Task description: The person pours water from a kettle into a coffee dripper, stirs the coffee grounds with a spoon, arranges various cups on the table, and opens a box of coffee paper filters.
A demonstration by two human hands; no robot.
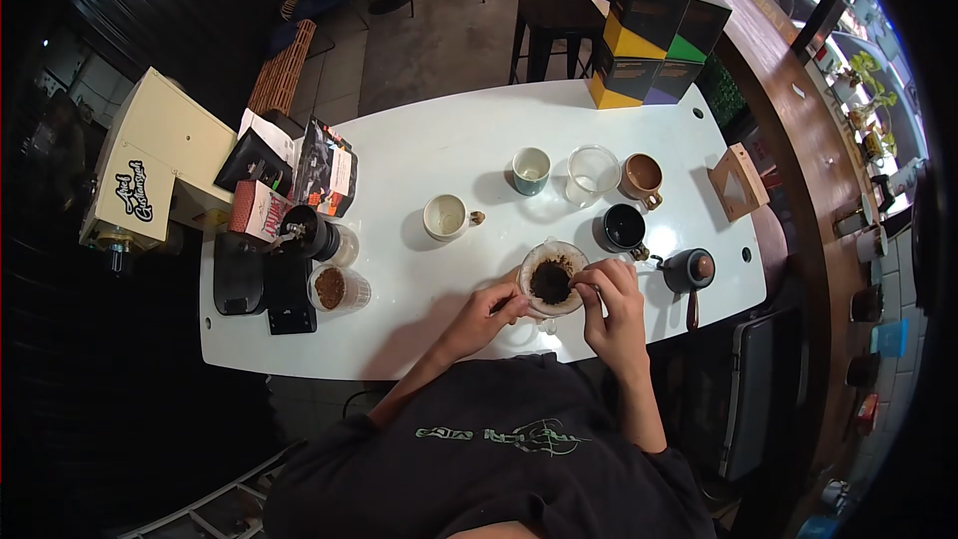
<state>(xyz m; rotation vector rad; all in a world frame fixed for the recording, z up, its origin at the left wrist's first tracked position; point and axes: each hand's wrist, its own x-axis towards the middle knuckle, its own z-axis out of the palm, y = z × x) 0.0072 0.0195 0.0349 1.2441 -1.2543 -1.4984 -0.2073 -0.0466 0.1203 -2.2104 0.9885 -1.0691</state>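
A coffee dripper with a paper filter (pixel 535 258) in it stands near the table's front edge, dark coffee grounds (pixel 550 282) at the bottom of the paper. At the left rim my left hand (pixel 486 314) pinches the filter between thumb and fingers. My right hand (pixel 611 301) is closed at the filter's right edge, thumb and forefinger pressed together on the paper. What lies under the dripper is mostly hidden; a bit of clear glass shows below it. Closest to my right hand are a black cup (pixel 623 229) and a dark gooseneck kettle (pixel 689 270).
On the white table (pixel 419 329) stand a cream mug (pixel 445 218), a greenish cup (pixel 531 171), a clear plastic cup (pixel 592 177) and a brown mug (pixel 641 178). Left are a cup of brown grounds (pixel 340 288), a grinder (pixel 150 175) and coffee bags (pixel 327 168). Stacked boxes (pixel 659 40) stand behind.
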